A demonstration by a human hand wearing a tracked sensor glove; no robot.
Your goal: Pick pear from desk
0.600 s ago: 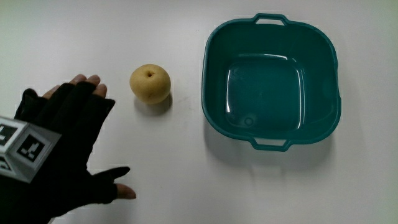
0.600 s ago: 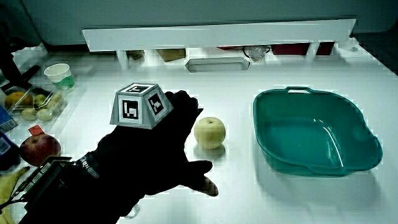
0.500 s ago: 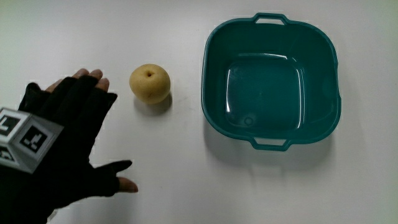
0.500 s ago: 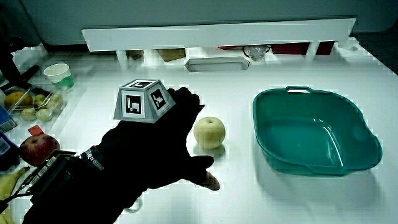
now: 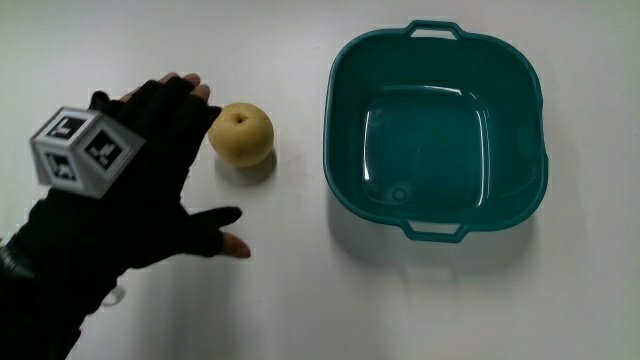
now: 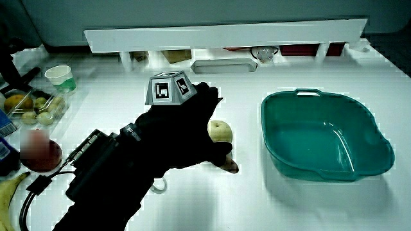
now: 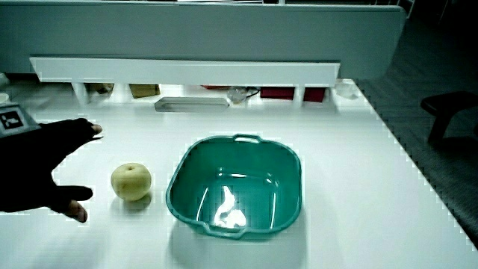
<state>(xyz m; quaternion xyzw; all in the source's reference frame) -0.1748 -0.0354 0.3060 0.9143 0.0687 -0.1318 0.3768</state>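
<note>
A round yellow pear [image 5: 241, 133] rests on the white desk, between the hand and a teal basin [image 5: 436, 130]. In both side views the pear [image 7: 131, 181] shows too, though in a side view the pear [image 6: 221, 131] is partly covered by the glove. The gloved hand [image 5: 165, 185] hovers right beside the pear, fingers spread and thumb out, holding nothing. Its fingertips [image 5: 190, 88] reach level with the pear; the thumb [image 5: 225, 243] lies nearer to the person than the pear. A patterned cube [image 5: 85, 150] sits on the hand's back.
The teal basin [image 6: 324, 135] has nothing in it. At the desk's edge in a side view lie a red apple [image 6: 38, 151], a banana [image 6: 13, 192], a tray of small fruit [image 6: 29, 106] and a cup [image 6: 60, 76]. A low partition [image 7: 187, 71] runs along the desk.
The hand has moved toward the pear, from well short of it to right alongside it, fingers still spread. The pear and basin have not moved.
</note>
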